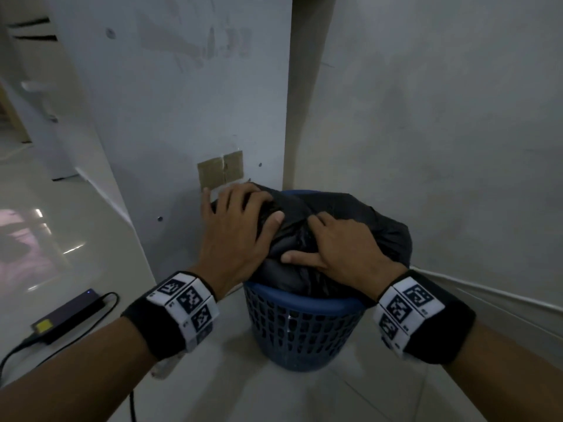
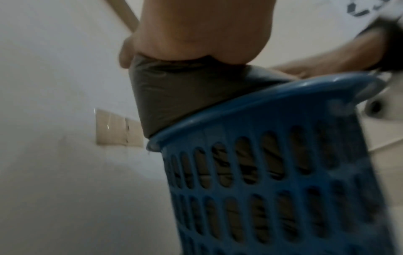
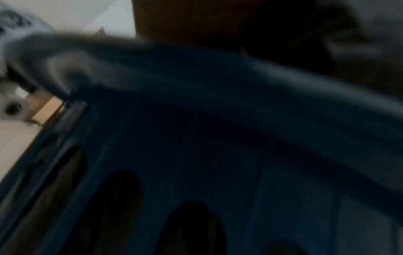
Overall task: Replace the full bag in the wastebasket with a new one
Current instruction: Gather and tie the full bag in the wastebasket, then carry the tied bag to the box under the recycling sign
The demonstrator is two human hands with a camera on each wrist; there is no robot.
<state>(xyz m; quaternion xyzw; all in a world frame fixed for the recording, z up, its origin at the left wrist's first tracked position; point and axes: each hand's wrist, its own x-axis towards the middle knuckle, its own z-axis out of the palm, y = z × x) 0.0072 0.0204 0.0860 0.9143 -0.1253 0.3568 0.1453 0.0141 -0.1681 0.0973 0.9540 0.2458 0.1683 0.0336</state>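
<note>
Wristbands with printed black-and-white markers [image 1: 187, 306] sit nearest on both forearms, and just past them stands the blue wastebasket [image 1: 300, 333] on the floor, in a corner by the wall. The full black bag [image 1: 380, 236] bulges above the basket's rim and is still seated inside it, so the step in hand looks like gathering the bag's top before lifting it out. The left hand [image 1: 240, 236] lies over the bag's far-left side with its fingers curved round the plastic and the thumb pressed onto the top, gripping it. The right hand [image 1: 341, 251] rests on the middle of the bag, fingers bent into the folds and thumb stretched toward the left hand, apparently pinching the bunched plastic (the right wrist view is too dark and blurred to confirm). The next move probably calls for drawing the loose edges together into one firm hold, then pulling straight up while the basket stays down. No new bag is visible. Off to the left, a dark power adapter [image 1: 68, 318] with its cable lies on the floor.
</note>
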